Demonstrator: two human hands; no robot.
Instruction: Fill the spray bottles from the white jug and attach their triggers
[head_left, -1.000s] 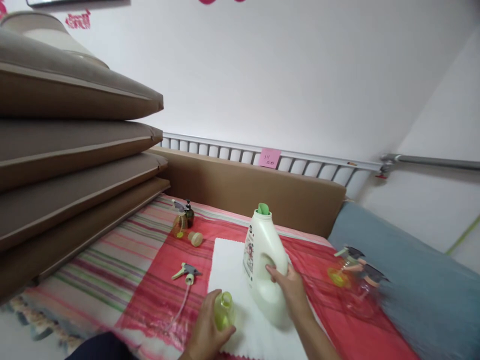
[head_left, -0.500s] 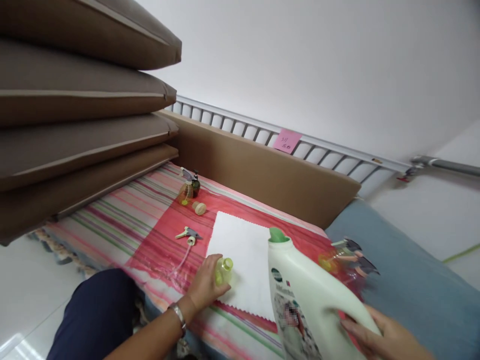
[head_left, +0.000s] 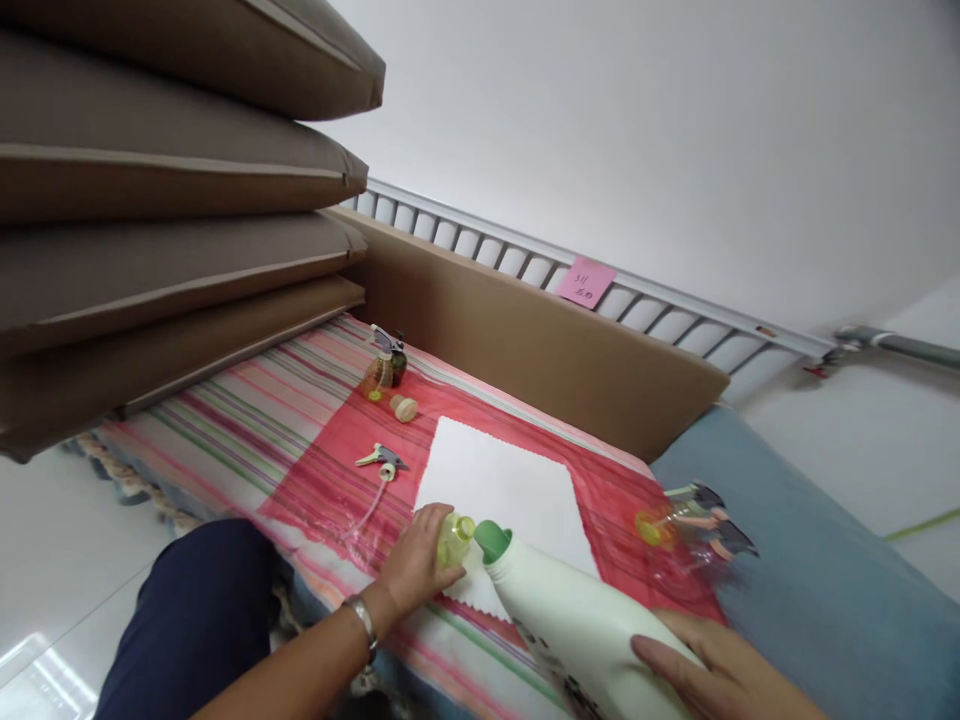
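Observation:
A small clear yellow bottle (head_left: 454, 540) with no top on it is in my left hand (head_left: 417, 556), tilted a little to the right over a white cloth (head_left: 517, 480). My right hand (head_left: 712, 665) grips a large pale green detergent jug (head_left: 585, 610) by its handle side. The jug leans far to the left, and its green spout (head_left: 491, 540) is right beside the bottle's mouth. Whether any liquid flows I cannot tell. Left of the cloth lies a spray trigger head (head_left: 387, 463) with its thin tube.
Spray bottles (head_left: 386, 365) and a wooden-looking stopper (head_left: 404, 408) are at the back left. More spray bottles (head_left: 694, 520) lie at the right on a red plastic sheet (head_left: 600, 510). Stacked brown cushions (head_left: 187, 250) rise at the left; a brown board (head_left: 510, 330) stands behind.
My right hand has tipped the jug over to the left, bringing its spout down to the bottle's mouth. My left hand has tilted the bottle slightly toward it.

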